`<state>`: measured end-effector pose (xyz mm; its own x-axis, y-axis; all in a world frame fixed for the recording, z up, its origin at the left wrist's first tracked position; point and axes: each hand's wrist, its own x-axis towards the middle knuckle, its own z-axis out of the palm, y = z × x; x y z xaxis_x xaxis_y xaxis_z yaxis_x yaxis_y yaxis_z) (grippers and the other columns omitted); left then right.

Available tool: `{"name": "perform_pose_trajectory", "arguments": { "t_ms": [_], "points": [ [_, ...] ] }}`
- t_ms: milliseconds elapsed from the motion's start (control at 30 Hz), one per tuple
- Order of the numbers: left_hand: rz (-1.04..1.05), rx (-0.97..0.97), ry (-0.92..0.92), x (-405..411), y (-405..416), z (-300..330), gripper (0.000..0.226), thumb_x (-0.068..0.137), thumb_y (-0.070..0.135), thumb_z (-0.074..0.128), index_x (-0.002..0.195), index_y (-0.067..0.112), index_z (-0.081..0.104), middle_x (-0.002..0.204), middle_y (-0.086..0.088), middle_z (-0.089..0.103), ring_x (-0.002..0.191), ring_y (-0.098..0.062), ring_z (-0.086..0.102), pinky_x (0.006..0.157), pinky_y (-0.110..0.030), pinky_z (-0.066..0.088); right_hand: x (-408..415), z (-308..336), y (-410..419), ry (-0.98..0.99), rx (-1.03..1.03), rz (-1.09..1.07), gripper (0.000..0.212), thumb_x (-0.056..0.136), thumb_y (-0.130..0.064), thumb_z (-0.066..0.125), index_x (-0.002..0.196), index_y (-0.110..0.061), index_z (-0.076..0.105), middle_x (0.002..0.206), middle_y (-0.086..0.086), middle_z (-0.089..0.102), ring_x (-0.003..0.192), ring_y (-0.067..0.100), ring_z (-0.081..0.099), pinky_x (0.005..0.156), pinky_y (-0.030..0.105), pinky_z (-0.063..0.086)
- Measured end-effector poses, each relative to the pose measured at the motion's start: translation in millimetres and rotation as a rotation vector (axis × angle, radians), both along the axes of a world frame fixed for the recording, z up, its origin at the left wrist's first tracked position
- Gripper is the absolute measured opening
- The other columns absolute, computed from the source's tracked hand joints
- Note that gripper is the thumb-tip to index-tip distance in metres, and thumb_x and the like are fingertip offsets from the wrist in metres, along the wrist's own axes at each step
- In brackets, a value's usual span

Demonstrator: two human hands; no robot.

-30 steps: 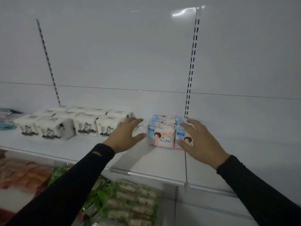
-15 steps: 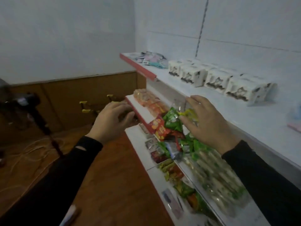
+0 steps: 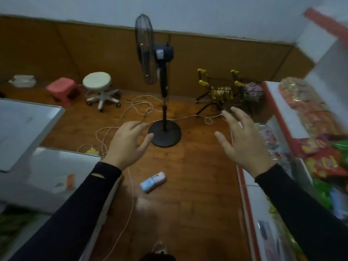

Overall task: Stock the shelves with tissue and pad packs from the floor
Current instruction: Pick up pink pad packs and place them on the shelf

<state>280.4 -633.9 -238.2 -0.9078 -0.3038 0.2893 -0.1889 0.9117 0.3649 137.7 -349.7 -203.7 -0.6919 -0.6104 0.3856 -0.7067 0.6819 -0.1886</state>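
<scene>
Both hands empty — left hand (image 3: 130,142) loosely spread, right hand (image 3: 244,142) wide — above the floor (image 3: 197,185), where one pack (image 3: 153,181) lies.

Dim, flat indoor light with a bluish cast. Motion blur smears the shelves (image 3: 308,113) at three o'clock; wide-angle distortion bends the edges; faint sheen on the floor (image 3: 188,208) at six o'clock.

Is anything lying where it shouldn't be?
Yes. One blue and white pack lies tilted on the wooden floor, not on a shelf. A white cord also straggles in loops across the floor round the fan. Both hands, left and right, hold nothing.
</scene>
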Motion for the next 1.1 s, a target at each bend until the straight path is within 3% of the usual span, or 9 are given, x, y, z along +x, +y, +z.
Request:
{"name": "perform_pose_trajectory", "arguments": {
  "t_ms": [200,333,667,800,900,1000,1100],
  "points": [
    [0.117,0.079,-0.071,-12,-68,-47,0.052,0.090,0.046,0.047,0.122,0.008,0.063,0.118,-0.011,0.063,0.112,-0.026,0.055,0.095,-0.037,0.043,-39,-51,-100,-0.130,0.066,0.158,0.057,0.093,-0.038,0.055,0.143,-0.016,0.040,0.147,0.012,0.038,0.136,0.027,0.035,0.107,0.039,0.036],
    [0.188,0.145,-0.205,-35,-93,-98,0.064,0.088,0.055,0.037,0.128,0.011,0.058,0.125,-0.010,0.059,0.119,-0.027,0.051,0.100,-0.037,0.039,-81,-101,-153,-0.209,0.145,0.284,0.057,0.093,-0.037,0.054,0.144,-0.015,0.038,0.147,0.012,0.037,0.137,0.029,0.034,0.108,0.040,0.037],
    [0.391,0.227,-0.535,-107,-142,-286,0.056,0.084,0.046,0.043,0.120,0.008,0.061,0.107,-0.013,0.063,0.098,-0.033,0.058,0.083,-0.037,0.048,-190,-318,-271,-0.464,0.395,0.454,0.057,0.093,-0.036,0.053,0.143,-0.013,0.038,0.147,0.016,0.036,0.136,0.034,0.034,0.107,0.046,0.037],
    [0.423,0.333,-0.609,-123,-158,-405,0.067,0.077,0.051,0.034,0.119,0.006,0.061,0.106,-0.017,0.064,0.098,-0.037,0.059,0.084,-0.041,0.050,-208,-437,-296,-0.540,0.498,0.463,0.060,0.093,-0.040,0.051,0.145,-0.014,0.035,0.147,0.015,0.035,0.134,0.033,0.036,0.106,0.044,0.039],
    [0.408,0.391,-0.677,-132,-169,-525,0.070,0.075,0.053,0.037,0.124,0.007,0.058,0.109,-0.016,0.062,0.102,-0.037,0.058,0.085,-0.041,0.048,-210,-553,-305,-0.622,0.509,0.421,0.059,0.089,-0.040,0.050,0.139,-0.009,0.044,0.139,0.022,0.044,0.124,0.039,0.047,0.099,0.047,0.044],
    [0.366,0.393,-0.729,-133,-179,-655,0.069,0.075,0.054,0.049,0.128,0.010,0.053,0.116,-0.014,0.059,0.107,-0.036,0.055,0.087,-0.041,0.046,-199,-685,-312,-0.701,0.548,0.394,0.065,0.075,-0.040,0.064,0.129,-0.003,0.055,0.125,0.028,0.054,0.106,0.045,0.058,0.085,0.051,0.051],
    [0.306,0.362,-0.801,-131,-179,-772,0.081,0.075,0.053,0.067,0.141,0.015,0.038,0.133,-0.012,0.047,0.120,-0.031,0.044,0.099,-0.038,0.036,-192,-807,-319,-0.706,0.651,0.481,0.087,0.067,-0.047,0.080,0.136,-0.006,0.048,0.132,0.029,0.049,0.114,0.047,0.052,0.093,0.050,0.046]
  ]
}}
